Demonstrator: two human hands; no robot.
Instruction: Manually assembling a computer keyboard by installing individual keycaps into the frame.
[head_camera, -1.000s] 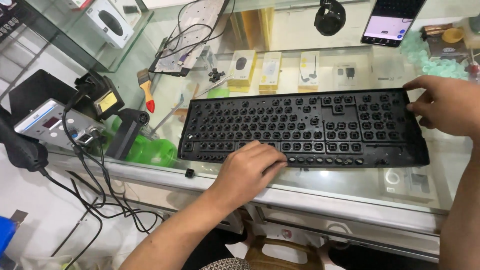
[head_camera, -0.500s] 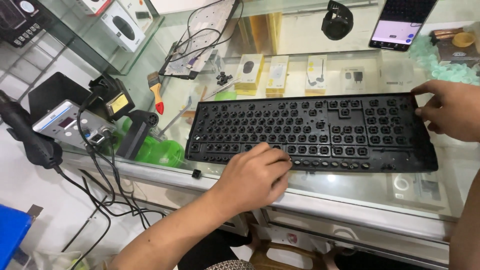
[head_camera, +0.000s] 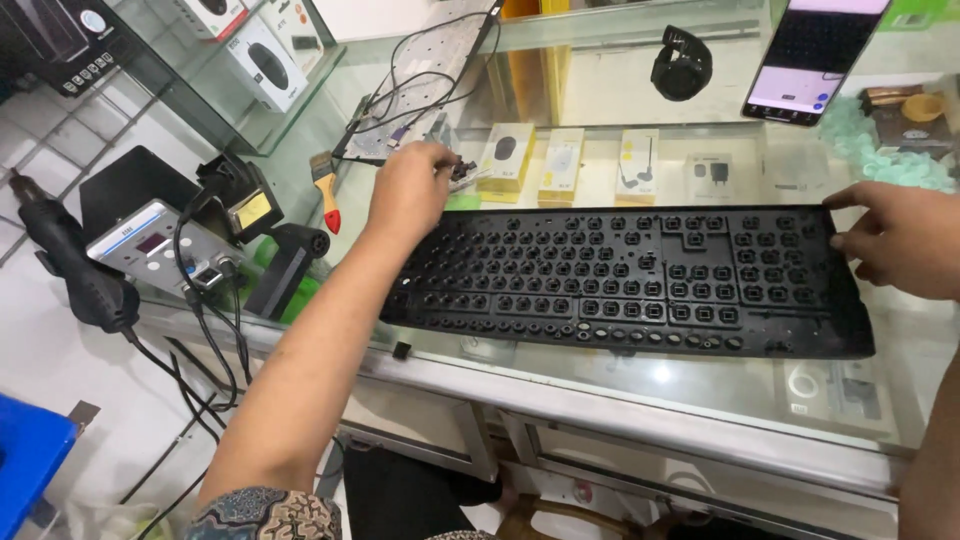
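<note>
A view from above of a glass display counter (head_camera: 600, 385) with a black keyboard frame (head_camera: 640, 280) lying flat across it, all its keycaps off so that rows of bare switch posts show. The person's left hand (head_camera: 408, 190) is stretched over the far left corner of the frame, its fingers curled down around a small dark part (head_camera: 462, 170) that sits just past the frame's far edge; the fingers hide most of it, so it is not clear whether the hand has pinched it or only touches it. The right hand (head_camera: 900, 238) rests at the frame's far right end, fingers spread and loose, touching the edge and gripping nothing. To the left of the left hand, a small paintbrush with a red handle (head_camera: 326, 190) lies on the glass. Further left, near the counter's edge, stands a grey soldering station (head_camera: 150, 245) with dark cables hanging from it, and a black hot-air handle (head_camera: 70, 260) beside it. Beyond the keyboard frame, under the glass, a row of small yellow and white boxes (head_camera: 562, 165) is on show. At the far right a smartphone (head_camera: 810, 58) leans upright with its screen lit, and a black smartwatch (head_camera: 682, 65) sits to its left.
</note>
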